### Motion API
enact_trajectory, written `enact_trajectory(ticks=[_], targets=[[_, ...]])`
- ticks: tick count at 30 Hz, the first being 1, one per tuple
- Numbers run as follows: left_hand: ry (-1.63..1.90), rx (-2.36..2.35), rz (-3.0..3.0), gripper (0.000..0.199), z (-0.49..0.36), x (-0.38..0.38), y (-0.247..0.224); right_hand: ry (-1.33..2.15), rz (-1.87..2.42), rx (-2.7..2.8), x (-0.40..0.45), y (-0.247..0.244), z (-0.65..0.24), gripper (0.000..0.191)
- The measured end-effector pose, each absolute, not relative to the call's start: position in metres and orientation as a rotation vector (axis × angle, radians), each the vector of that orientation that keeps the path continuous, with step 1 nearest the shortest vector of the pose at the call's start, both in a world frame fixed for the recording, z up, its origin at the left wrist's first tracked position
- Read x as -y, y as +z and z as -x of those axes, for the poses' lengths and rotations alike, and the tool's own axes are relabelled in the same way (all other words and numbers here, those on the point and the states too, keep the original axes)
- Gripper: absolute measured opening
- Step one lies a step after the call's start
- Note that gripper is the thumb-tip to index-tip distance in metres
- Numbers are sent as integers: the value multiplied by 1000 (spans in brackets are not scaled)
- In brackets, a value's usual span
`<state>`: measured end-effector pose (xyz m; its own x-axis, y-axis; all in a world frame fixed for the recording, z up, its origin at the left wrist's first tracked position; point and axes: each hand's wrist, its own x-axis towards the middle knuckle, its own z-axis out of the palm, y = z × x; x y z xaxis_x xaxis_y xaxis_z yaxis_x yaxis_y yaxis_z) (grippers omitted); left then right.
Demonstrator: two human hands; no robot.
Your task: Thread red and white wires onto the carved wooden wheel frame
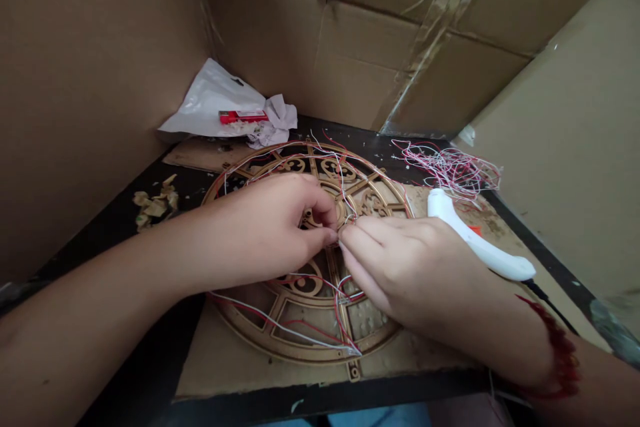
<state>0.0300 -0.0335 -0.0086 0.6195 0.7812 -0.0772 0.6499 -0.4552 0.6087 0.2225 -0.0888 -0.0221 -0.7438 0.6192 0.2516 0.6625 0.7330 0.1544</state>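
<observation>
A round, gold-brown openwork frame point(280, 347) with scroll ornaments lies on a cardboard sheet. Thin red and white wires point(305, 332) run along its rings and spokes. Above its centre, my left hand point(295, 227) has thumb and forefinger pinched together; what sits between the tips is too small to make out. Touching those tips, my right hand point(390, 253) is closed on thin wires point(351, 213) that stick up past its fingers. Beside the right hand lies a white curved handheld tool point(480, 247) with a black cord, its kind unclear.
A tangle of red and white wire point(450, 167) lies at the back right. A white plastic bag point(210, 103), a red lighter-like object point(243, 117) and crumpled paper point(280, 113) sit at back left. Crumpled tape point(156, 203) lies left. Cardboard walls point(365, 47) enclose three sides.
</observation>
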Motion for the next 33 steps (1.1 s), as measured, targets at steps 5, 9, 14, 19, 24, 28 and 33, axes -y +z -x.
enact_trajectory(ticks=[5,9,14,19,24,28,33], targets=[[329,-1122,-2243,12,-28,36,-8,-36,1125,2642,87,-23,-222,30],[441,-1120,-2270,9,-30,39,-3,446,1318,2416,84,-19,-219,31],[603,-1081,-2311,16,-33,44,1,1017,1422,2081,79,-11,-219,27],[764,-1037,-2368,25,-29,41,3,1230,1416,1874,78,-9,-220,20],[844,-1034,-2368,19,-25,38,6,1303,1404,1831,79,-9,-220,19],[730,-970,-2357,14,-26,42,4,1334,1411,1818,79,-9,-219,19],[595,-1030,-2323,16,-27,44,3,1303,1432,1820,80,-9,-217,20]])
